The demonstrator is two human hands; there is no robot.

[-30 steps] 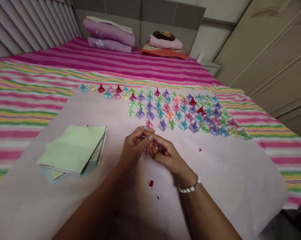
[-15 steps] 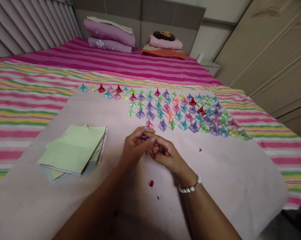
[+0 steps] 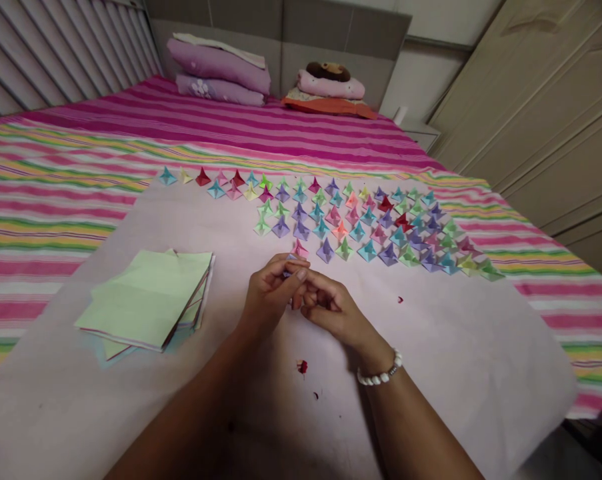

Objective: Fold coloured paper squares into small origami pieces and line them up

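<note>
My left hand and my right hand meet at the middle of the white sheet. Between their fingertips is a small folded purple paper piece, mostly covered by the fingers. Both hands are closed around it. A beaded bracelet circles my right wrist. Just beyond the fingers stands a pink folded paper piece, partly hidden. Rows of small pointed origami pieces in several colours spread behind and to the right.
At left lies a stack of light green square paper with other colours beneath. Red scraps lie near my forearms. The sheet rests on a striped bedspread. Folded purple bedding and a pink bundle stand by the headboard.
My left thumb has shifted slightly, and less of the purple paper shows between the fingers. The origami rows and the paper stack have stayed put.
</note>
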